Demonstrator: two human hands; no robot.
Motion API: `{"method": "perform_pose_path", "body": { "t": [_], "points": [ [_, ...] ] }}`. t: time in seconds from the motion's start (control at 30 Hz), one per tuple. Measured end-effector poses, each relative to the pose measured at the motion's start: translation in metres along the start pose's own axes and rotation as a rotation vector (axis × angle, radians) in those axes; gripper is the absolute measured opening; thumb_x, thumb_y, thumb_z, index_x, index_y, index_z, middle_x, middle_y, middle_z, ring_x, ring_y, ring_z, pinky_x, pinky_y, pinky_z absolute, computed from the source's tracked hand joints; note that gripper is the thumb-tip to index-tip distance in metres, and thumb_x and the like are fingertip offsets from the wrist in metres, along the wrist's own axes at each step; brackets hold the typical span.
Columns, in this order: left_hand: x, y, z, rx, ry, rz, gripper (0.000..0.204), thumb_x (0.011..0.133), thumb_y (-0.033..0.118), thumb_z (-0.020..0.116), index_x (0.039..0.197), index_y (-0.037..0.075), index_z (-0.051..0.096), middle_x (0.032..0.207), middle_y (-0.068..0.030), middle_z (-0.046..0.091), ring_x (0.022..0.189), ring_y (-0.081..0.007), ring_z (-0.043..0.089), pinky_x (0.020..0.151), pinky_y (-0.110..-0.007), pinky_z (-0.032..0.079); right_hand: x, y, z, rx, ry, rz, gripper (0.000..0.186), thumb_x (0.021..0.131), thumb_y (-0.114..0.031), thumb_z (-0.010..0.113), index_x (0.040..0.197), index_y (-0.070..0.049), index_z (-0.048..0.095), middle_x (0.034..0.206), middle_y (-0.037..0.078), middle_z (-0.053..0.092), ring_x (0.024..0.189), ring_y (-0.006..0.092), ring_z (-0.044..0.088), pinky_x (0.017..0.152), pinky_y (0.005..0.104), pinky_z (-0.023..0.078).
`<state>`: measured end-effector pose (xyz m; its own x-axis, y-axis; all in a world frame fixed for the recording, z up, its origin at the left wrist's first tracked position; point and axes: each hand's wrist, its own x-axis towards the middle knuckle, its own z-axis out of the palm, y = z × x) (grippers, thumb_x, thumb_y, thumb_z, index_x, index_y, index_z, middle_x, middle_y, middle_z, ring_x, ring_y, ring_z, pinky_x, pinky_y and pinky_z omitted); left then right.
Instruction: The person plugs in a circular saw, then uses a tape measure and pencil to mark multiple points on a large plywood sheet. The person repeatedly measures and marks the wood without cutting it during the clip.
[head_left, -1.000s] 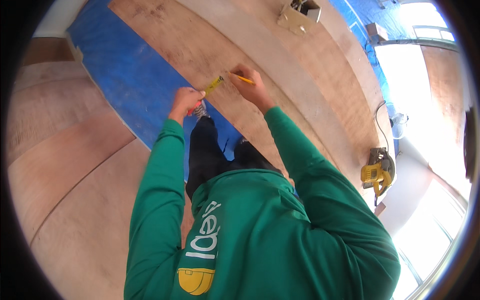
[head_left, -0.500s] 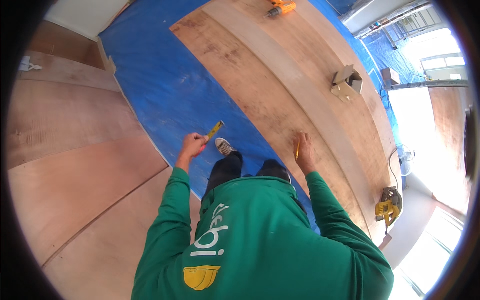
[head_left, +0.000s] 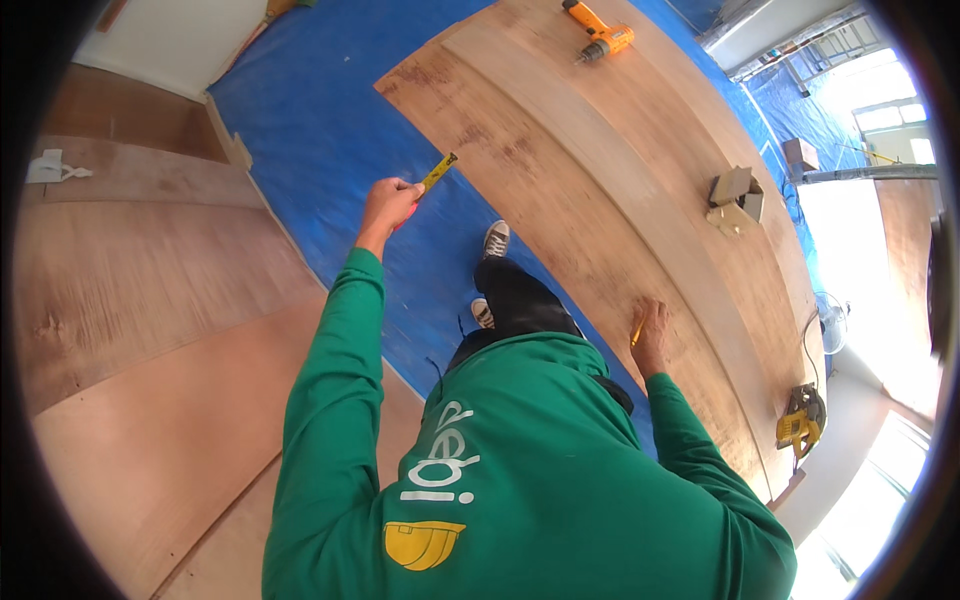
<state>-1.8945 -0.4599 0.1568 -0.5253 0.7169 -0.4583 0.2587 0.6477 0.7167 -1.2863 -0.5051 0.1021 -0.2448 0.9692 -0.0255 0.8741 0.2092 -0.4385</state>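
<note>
My left hand (head_left: pixel 388 207) is closed around a tape measure with a red case. A short length of its yellow blade (head_left: pixel 438 172) sticks out, its tip near the left edge of a plywood sheet (head_left: pixel 560 215); I cannot tell if they touch. Over the near part of that sheet is my right hand (head_left: pixel 653 338), fingers curled around a thin yellow-orange pencil (head_left: pixel 637 332). Whether this hand rests on the wood is unclear. A narrower plywood strip (head_left: pixel 600 165) lies lengthwise on the sheet.
An orange cordless drill (head_left: pixel 606 40), an opened cardboard box (head_left: pixel 735 200) and a yellow circular saw (head_left: pixel 800 425) lie on the plywood, the saw near its right end. Blue sheeting (head_left: pixel 330 150) covers the floor. More wooden panels (head_left: pixel 150 270) are on the left, with a white item (head_left: pixel 58 168).
My left hand with the tape measure has moved forward toward the plywood's edge. A foot has stepped forward on the blue sheeting. The plywood and tools have shifted rightward in view.
</note>
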Motion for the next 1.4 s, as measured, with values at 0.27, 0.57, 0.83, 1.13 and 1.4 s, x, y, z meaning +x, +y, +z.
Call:
{"method": "perform_pose_path", "body": {
  "t": [0.27,0.57,0.83,1.13,1.4],
  "points": [
    [0.105,0.019,-0.025,0.049,-0.078,-0.065,0.029,0.098,0.026,0.085,0.091,0.000,0.075,0.074,-0.0053,0.071,0.059,-0.0107,0.060,0.052,-0.034,0.044,0.008,-0.015,0.009,-0.095,0.000,0.195,0.030,0.110,-0.013,0.063,0.134,0.004,0.058,0.131,0.030,0.059,0.123,0.0516,0.056,0.105,0.0581,0.049],
    [0.194,0.008,-0.049,0.034,-0.040,-0.085,0.031,0.096,0.028,0.085,0.087,0.000,0.076,0.071,-0.0070,0.072,0.054,-0.0143,0.060,0.050,-0.036,0.045,0.049,-0.042,-0.009,0.034,0.023,0.284,0.030,0.114,-0.015,0.059,0.139,0.001,0.058,0.133,0.027,0.060,0.120,0.0493,0.061,0.102,0.0548,0.052],
    [0.283,0.009,-0.076,0.190,-0.074,-0.063,0.041,0.097,0.036,0.081,0.078,0.000,0.076,0.070,-0.0111,0.074,0.056,-0.0197,0.065,0.057,-0.043,0.049,0.134,-0.143,-0.001,0.113,-0.067,0.168,0.029,0.114,-0.016,0.061,0.140,-0.003,0.059,0.134,0.025,0.063,0.118,0.0494,0.066,0.093,0.0523,0.058],
    [0.304,0.037,-0.087,0.383,-0.155,-0.165,0.037,0.092,0.038,0.081,0.083,0.003,0.080,0.075,-0.0095,0.078,0.068,-0.0224,0.075,0.068,-0.041,0.057,0.321,-0.314,0.065,0.267,-0.007,-0.190,0.029,0.108,-0.014,0.072,0.135,-0.007,0.064,0.130,0.024,0.065,0.113,0.0492,0.069,0.090,0.0511,0.059],
    [0.310,0.039,-0.094,0.309,-0.203,-0.210,0.034,0.090,0.037,0.083,0.087,0.003,0.082,0.078,-0.0104,0.079,0.071,-0.0251,0.077,0.072,-0.042,0.059,0.466,-0.436,0.145,0.333,-0.129,-0.335,0.033,0.104,-0.016,0.075,0.136,-0.009,0.066,0.131,0.021,0.065,0.110,0.0478,0.069,0.093,0.0530,0.057]
  ]
}}
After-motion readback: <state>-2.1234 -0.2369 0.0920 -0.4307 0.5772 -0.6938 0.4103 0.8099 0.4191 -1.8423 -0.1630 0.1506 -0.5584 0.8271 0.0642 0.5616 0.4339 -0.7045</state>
